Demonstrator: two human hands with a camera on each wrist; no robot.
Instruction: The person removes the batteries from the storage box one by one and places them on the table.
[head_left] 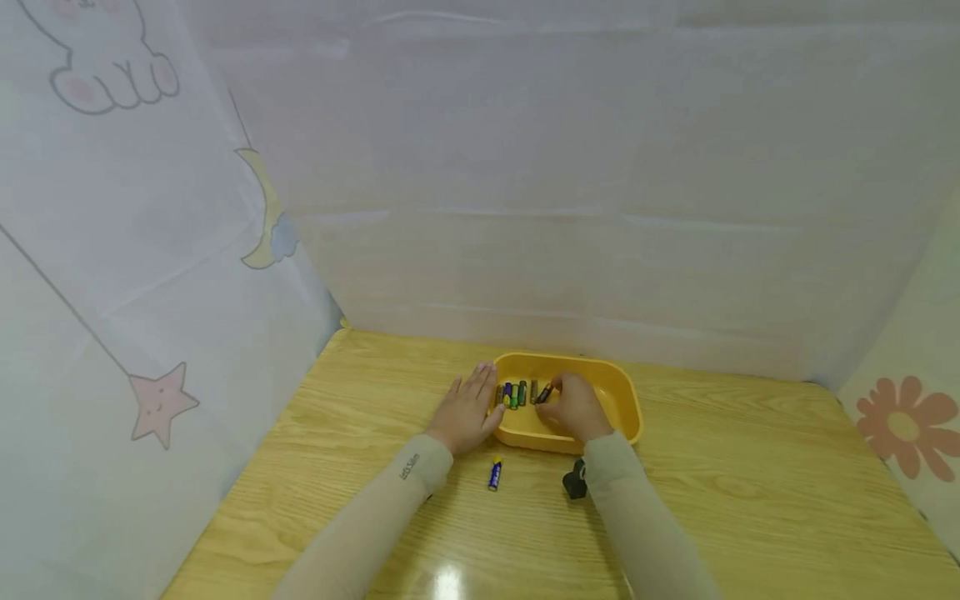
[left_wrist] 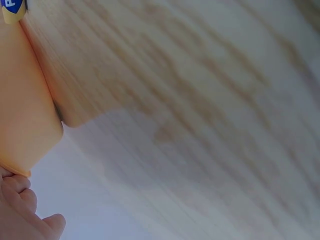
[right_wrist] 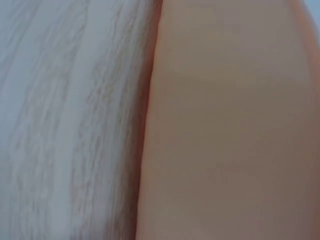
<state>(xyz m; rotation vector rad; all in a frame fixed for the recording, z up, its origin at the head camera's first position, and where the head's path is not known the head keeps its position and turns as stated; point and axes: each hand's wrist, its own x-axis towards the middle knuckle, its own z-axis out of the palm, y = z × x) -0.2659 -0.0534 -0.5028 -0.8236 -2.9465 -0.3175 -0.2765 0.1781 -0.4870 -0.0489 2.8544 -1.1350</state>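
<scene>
Pale cloth sheets [head_left: 480, 167] hang round a wood-grain table [head_left: 750, 483]. At its far side, past the middle, sits a yellow-orange plastic tray [head_left: 618, 412], whose centre serves as the clock's hub in the head view. The left hand [head_left: 465, 410] lies at 9 o'clock, over the tray's end, its fingers extended and the thumb held apart. The right hand [head_left: 577, 408] reaches in across the rim from 5 o'clock, its fingers bent inward, pinching a dark cylindrical battery [head_left: 545, 392] just left of the hub.

Next to that battery, towards 9 o'clock, more cylindrical batteries [head_left: 522, 392] stand side by side in a rough row inside the tray; green, purple and olive casings show among them, and the left thumb sits close by. Outside the tray, between 7 and 8 o'clock, a blue battery with a yellow end [head_left: 495, 473] lies on the table. A black device [head_left: 574, 480] shows at 6 o'clock, beside the right sleeve [head_left: 637, 500]. Dark lettering marks the left sleeve [head_left: 375, 517].

Farther out, the cloth bears a pink star [head_left: 162, 403] at 9 o'clock, a yellow moon [head_left: 262, 242] at 10, and a coral flower [head_left: 907, 427] at 3. The right wrist view shows mostly the tray's blurred wall.
</scene>
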